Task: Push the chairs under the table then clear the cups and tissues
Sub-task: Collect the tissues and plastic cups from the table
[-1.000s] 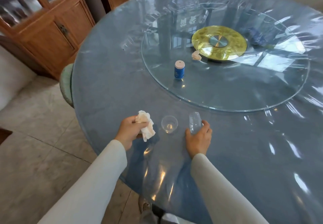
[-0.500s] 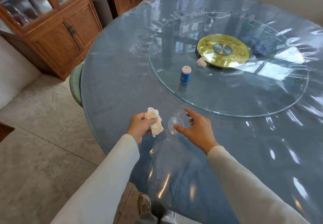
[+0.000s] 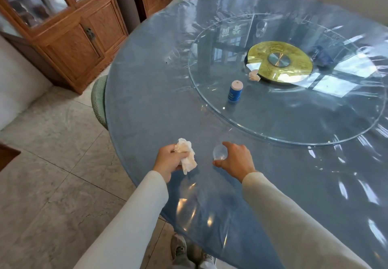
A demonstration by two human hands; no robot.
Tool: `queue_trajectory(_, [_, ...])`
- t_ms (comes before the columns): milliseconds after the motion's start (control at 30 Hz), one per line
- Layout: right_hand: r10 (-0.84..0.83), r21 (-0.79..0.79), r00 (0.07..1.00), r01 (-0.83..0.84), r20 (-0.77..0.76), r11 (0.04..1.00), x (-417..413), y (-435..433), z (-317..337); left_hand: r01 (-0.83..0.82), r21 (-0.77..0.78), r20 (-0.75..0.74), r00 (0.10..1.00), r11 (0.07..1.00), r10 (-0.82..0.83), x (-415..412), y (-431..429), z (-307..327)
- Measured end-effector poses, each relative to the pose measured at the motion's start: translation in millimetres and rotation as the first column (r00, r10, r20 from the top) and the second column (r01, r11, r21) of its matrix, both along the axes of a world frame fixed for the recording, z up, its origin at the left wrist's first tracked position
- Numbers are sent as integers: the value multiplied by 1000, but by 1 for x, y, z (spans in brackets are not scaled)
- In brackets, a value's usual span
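At the near edge of the round table (image 3: 147, 100), the left hand (image 3: 168, 160) grips a crumpled tissue (image 3: 186, 155). The right hand (image 3: 235, 160) pinches a clear cup (image 3: 219, 152). A blue canister (image 3: 235, 91) and another tissue (image 3: 254, 75) sit on the glass turntable (image 3: 273, 121).

Dining room: round table (image 3: 147, 92), lazy Susan (image 3: 283, 117), cabinet (image 3: 69, 38).

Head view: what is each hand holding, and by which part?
Left hand grips the crumpled tissue round its middle, ends sticking out. Right hand holds the clear cup by its side wall.

White tissue (image 3: 185, 157), blue table (image 3: 151, 100) (gold-patterned disc (image 3: 294, 67)), green chair (image 3: 98, 100)
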State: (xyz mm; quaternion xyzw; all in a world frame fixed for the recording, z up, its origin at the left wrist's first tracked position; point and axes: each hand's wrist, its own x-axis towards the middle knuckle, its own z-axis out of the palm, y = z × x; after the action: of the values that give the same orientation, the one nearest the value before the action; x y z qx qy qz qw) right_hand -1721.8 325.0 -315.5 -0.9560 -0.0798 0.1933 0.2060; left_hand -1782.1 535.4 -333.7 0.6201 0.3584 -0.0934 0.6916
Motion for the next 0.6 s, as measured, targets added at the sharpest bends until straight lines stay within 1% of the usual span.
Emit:
queue_trajectory(133, [-47, -2, 999, 47, 24, 999, 3, -1, 3, 14, -12, 1, 1000, 1000, -14, 8, 6, -6])
queue_trajectory(333, [-195, -22, 976, 198, 93, 980, 34, -25, 12, 71, -38, 16, 997, 997, -70, 33, 3, -6])
queue_trajectory(433, [-252, -43, 964, 256, 90, 966, 48, -39, 11, 128, -38, 18, 992, 991, -128, 45, -5, -7])
queue_trajectory(533, [-264, -90, 962, 269, 65, 959, 53, -45, 6, 191, -27, 19, 981, 981, -191, 56, -11, -7])
queue_trajectory(600, [-281, -91, 958, 285, 55, 954, 53, -47, 2, 229, -21, 25, 973, 973, -228, 62, -15, -7])
